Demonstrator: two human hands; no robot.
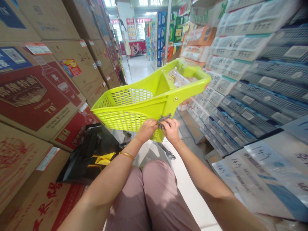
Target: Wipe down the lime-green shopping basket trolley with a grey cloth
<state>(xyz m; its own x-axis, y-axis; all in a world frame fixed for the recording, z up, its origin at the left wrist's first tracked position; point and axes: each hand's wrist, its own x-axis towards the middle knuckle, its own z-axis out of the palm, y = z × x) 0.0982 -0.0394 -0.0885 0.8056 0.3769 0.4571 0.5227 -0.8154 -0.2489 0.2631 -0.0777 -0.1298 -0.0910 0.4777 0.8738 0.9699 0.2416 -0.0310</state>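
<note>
A lime-green plastic shopping cart (166, 107) stands in front of my knees, its basket pointing left and its handle right. My right hand (172, 130) pinches a crumpled grey cloth (165, 119) against the cart's side, below the metal bolt. Close beside it, my left hand (146, 131) has its fingers bunched at the cloth's left edge, against the lower perforated wall. The left fingertips are partly hidden, but they appear closed on the cloth. A gold bangle circles my left wrist.
Stacked cardboard cartons (40, 93) line the left side. A black bag (96, 157) with yellow markings lies by them. Packaged goods (250, 106) are piled high on the right. Caster wheels (170, 155) show under the cart. A tiled aisle (141, 67) runs ahead between shelves.
</note>
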